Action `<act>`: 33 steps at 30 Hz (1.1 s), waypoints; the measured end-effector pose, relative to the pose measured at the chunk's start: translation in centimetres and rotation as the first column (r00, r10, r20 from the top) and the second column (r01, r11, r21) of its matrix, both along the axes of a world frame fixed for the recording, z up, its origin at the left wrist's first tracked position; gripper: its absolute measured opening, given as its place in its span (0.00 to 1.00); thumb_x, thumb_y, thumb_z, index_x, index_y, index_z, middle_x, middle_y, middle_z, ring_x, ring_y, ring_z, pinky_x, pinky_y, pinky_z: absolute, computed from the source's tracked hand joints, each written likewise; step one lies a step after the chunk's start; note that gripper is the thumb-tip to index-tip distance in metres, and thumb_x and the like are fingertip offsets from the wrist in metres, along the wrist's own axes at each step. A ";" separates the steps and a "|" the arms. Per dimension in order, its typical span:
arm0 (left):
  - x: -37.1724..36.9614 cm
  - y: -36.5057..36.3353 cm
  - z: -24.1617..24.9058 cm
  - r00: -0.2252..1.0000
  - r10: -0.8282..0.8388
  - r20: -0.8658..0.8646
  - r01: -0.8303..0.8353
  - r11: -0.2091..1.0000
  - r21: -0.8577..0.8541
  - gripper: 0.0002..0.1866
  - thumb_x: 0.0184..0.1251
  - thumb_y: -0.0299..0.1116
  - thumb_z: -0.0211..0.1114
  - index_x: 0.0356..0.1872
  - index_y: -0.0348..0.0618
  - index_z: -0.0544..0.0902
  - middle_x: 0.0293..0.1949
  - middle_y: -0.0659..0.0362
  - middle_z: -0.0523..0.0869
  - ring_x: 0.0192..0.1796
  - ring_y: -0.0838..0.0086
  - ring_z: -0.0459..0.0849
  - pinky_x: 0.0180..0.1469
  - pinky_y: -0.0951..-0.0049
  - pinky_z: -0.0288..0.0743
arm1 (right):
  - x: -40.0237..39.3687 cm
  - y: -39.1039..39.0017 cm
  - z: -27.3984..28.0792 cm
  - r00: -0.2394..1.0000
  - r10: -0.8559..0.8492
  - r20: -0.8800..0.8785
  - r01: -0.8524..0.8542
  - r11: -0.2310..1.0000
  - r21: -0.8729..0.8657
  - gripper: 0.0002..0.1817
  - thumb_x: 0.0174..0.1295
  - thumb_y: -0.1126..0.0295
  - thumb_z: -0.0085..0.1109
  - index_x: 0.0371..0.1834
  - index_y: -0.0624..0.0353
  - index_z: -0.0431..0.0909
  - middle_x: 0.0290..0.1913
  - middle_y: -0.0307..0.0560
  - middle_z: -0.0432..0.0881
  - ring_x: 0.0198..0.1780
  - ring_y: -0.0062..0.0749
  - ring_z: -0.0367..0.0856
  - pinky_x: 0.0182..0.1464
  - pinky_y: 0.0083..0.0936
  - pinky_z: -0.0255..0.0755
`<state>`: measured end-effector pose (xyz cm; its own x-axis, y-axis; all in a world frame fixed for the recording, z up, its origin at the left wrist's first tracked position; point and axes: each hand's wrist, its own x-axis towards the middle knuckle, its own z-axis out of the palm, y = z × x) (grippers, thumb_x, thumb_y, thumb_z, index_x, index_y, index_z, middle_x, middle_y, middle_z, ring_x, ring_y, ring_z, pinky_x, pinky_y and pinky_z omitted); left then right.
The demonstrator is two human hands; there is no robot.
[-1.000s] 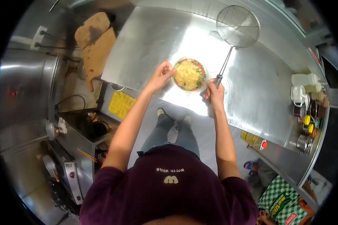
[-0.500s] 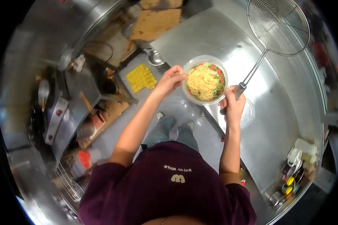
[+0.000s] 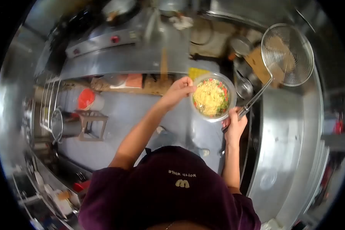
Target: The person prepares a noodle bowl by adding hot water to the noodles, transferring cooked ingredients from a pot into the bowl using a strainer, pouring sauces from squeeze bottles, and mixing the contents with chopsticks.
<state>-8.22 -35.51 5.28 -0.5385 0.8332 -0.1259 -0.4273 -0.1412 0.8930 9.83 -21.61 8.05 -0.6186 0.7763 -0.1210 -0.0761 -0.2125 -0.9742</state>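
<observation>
A clear round bowl (image 3: 212, 97) of pale noodles with red and green bits is held up between my two hands. My left hand (image 3: 179, 91) pinches its left rim between thumb and fingers. At the bowl's lower right rim, my right hand (image 3: 235, 123) grips both the bowl's edge and the dark handle of a wire strainer (image 3: 287, 55). The strainer's round mesh extends to the upper right, away from the bowl, with nothing visible in it.
A steel counter (image 3: 276, 153) runs along the right. Stove controls (image 3: 99, 44) and a steel ledge are at the upper left. On the left stand a red-topped bucket (image 3: 86, 99) and a small stool (image 3: 92, 124). A ladle (image 3: 244, 89) lies beyond the bowl.
The view has turned, bringing the stove to the upper left and the stool into sight. Both hands still hold the bowl and strainer in nearly the same pose. My feet have shifted.
</observation>
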 end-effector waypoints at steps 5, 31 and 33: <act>-8.4 -10.4 0.1 0.968 0.217 -0.128 -0.233 0.965 -0.120 0.09 0.59 0.30 0.59 0.25 0.49 0.67 0.22 0.71 0.69 0.25 0.88 0.65 0.28 0.86 0.59 | -11.8 -7.2 -3.4 0.978 0.210 -0.006 -0.209 0.972 -0.111 0.05 0.58 0.73 0.50 0.29 0.61 0.65 0.12 0.38 0.64 0.10 0.20 0.61 0.16 0.18 0.63; -27.0 -12.6 -11.2 0.873 0.246 0.421 -0.306 0.949 0.080 0.07 0.55 0.21 0.52 0.34 0.45 0.70 0.38 0.65 0.73 0.45 0.78 0.72 0.47 0.73 0.69 | -32.8 -7.3 -8.0 0.930 0.338 0.147 -0.327 0.940 -0.093 0.05 0.57 0.73 0.50 0.27 0.63 0.69 0.10 0.38 0.66 0.08 0.21 0.62 0.13 0.19 0.60; -28.2 -12.1 -10.3 0.828 0.239 0.507 -0.329 0.940 0.094 0.13 0.55 0.22 0.52 0.42 0.44 0.71 0.43 0.62 0.74 0.49 0.74 0.72 0.51 0.71 0.68 | -34.5 -7.7 -7.7 0.930 0.326 0.168 -0.323 0.945 -0.045 0.05 0.57 0.73 0.49 0.27 0.63 0.69 0.11 0.38 0.66 0.09 0.21 0.63 0.13 0.18 0.60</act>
